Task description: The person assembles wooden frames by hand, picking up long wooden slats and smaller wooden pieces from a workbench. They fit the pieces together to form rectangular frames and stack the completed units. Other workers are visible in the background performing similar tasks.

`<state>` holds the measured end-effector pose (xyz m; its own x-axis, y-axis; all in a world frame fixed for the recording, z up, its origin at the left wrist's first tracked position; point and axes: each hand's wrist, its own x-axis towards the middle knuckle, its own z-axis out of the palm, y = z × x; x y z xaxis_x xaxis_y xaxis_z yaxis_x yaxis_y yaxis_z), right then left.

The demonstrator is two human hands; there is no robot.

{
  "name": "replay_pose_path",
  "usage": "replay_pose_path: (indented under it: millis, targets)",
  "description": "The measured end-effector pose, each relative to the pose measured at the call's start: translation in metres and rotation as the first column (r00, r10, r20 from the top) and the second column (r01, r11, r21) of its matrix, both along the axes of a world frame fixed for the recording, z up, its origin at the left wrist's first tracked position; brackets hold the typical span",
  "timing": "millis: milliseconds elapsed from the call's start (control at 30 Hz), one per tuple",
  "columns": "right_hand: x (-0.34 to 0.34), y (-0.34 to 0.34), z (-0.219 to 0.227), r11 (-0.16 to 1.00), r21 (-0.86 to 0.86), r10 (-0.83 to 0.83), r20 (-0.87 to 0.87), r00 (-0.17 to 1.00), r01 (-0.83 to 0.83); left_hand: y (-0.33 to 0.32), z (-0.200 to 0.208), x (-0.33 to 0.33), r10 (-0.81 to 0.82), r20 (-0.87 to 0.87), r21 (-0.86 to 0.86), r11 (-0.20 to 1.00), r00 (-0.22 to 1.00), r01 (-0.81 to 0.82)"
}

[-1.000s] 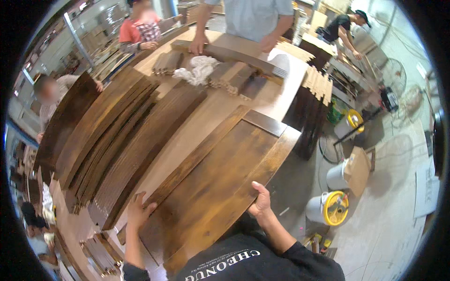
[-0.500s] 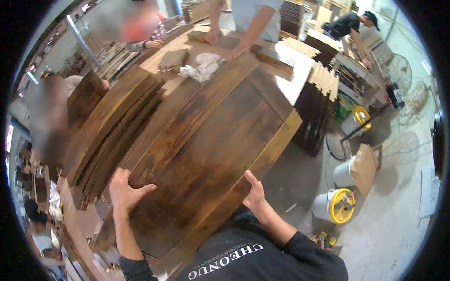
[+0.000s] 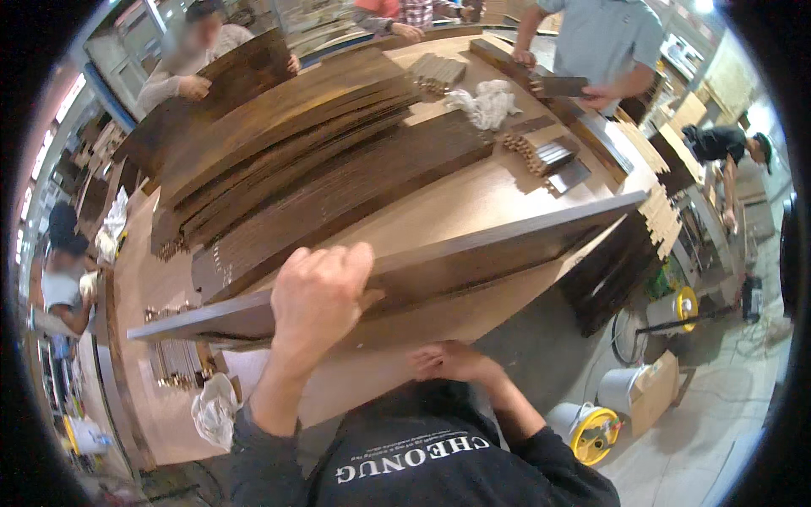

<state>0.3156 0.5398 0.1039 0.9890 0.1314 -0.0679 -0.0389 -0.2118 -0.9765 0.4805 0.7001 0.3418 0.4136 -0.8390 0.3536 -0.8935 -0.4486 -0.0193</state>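
Note:
A dark brown framed wood panel (image 3: 498,241) stands tipped up on its long edge across the near part of the table. My left hand (image 3: 321,296) is closed over its upper edge, left of the middle. My right hand (image 3: 452,362) is in front of my chest, near the table's front edge and apart from the panel; its fingers look loosely stretched, with nothing seen in them. Behind the panel lies a row of dark wood strips (image 3: 338,203), beside a stack of curved dark boards (image 3: 279,127).
The table (image 3: 422,224) also bears a white cloth (image 3: 486,103) and small wood blocks (image 3: 541,156). A co-worker in grey (image 3: 608,42) handles a dark piece across it; another holds a curved board (image 3: 245,72). Buckets (image 3: 583,431) stand on the floor at right.
The panel, tilted face-up between both hands before, is now upright on edge, gripped by my left hand alone. My right hand has left its edge. The view has shifted.

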Motion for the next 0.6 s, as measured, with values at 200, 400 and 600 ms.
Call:
replay_pose_path:
  millis: [200, 400, 600]
  targets:
    - [-0.014, -0.075, 0.045, 0.644, 0.207, -0.756, 0.317, 0.573, 0.736, 0.007, -0.01, 0.009, -0.042, 0.062, -0.113, 0.992, 0.997, 0.049]
    - [-0.058, -0.24, 0.034, 0.063, 0.149, -0.86, 0.509, -0.022, 0.987, 0.007, -0.015, -0.012, 0.012, 0.106, -0.116, 0.993, 0.994, 0.0]
    - [-0.053, -0.263, 0.03, 0.562, 0.122, -0.823, 0.186, 0.537, 0.818, 0.003, -0.016, -0.031, 0.146, 0.021, -0.044, 0.988, 0.989, -0.145]
